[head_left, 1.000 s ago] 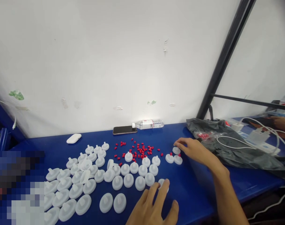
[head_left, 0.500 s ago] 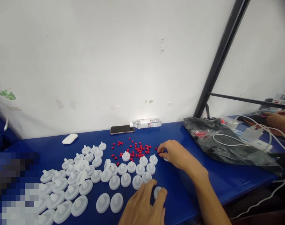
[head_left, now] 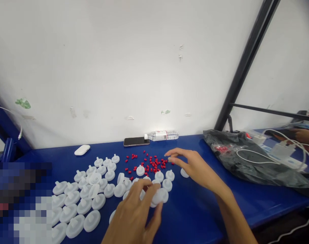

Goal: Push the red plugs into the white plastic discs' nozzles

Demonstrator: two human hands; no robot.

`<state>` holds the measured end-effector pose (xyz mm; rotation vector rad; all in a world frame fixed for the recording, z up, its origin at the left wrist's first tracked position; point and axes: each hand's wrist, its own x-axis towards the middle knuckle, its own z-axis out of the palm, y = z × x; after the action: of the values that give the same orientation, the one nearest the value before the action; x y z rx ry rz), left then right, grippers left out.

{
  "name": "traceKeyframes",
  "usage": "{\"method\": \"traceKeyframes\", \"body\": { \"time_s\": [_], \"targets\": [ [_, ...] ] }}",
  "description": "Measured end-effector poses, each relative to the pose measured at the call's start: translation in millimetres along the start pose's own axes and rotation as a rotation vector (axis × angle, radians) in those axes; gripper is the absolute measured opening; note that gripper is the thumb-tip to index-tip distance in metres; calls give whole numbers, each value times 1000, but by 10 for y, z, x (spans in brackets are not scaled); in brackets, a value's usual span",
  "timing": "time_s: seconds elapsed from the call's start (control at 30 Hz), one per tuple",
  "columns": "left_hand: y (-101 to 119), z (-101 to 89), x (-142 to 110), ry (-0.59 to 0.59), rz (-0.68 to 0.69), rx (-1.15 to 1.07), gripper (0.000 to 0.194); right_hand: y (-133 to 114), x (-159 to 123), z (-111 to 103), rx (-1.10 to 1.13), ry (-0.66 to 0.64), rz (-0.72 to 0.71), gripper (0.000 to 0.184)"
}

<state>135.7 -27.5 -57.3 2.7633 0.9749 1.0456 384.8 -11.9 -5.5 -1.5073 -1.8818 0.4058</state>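
My left hand is closed, its thumb and fingers around a white plastic disc above other discs. My right hand reaches over the small red plastic caps, thumb and forefinger apart, with nothing visible between them. Beneath its wrist side, one white disc lies alone on the blue table. Several white discs with short stems cover the table's left part, some stacked or leaning. One stands among the red caps. My left hand hides part of the nearer discs.
Along the wall lie a phone, a clear water bottle and a white earbud case. A dark plastic bag with white cables and a charger is at right. A black metal post rises behind it. Another person's hand shows far right.
My left hand has moved left and up, now with a disc between its fingers. My right hand's thumb and forefinger have spread over the red caps, leaving a white disc uncovered. The view has shifted slightly.
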Motion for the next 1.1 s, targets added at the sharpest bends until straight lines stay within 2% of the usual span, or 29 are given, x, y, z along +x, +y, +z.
{"method": "traceKeyframes", "body": {
  "time_s": [0.13,0.23,0.33,0.4,0.57,0.77,0.97,1.1],
  "targets": [
    [-104,-115,30,32,-72,10,34,-379,-48,107,390,21,-120,15],
    [-135,-160,37,26,-94,24,31,-615,-92,213,515,-27,-134,3],
    [-137,-195,51,38,-107,17,22,-720,-119,288,480,-67,-165,3],
    [-134,-210,62,52,-118,-2,20,-731,-121,312,445,-45,-170,5],
    [-121,-224,75,98,-156,-56,26,-714,-109,311,445,21,-126,6],
    [-104,-258,92,154,-125,-58,28,-732,-131,298,476,-5,-102,7],
    [-113,-254,99,111,-159,-45,28,-758,-171,317,375,12,-185,19],
    [-137,-237,88,130,-177,-51,30,-758,-173,321,319,37,-198,22]
  ]
}}
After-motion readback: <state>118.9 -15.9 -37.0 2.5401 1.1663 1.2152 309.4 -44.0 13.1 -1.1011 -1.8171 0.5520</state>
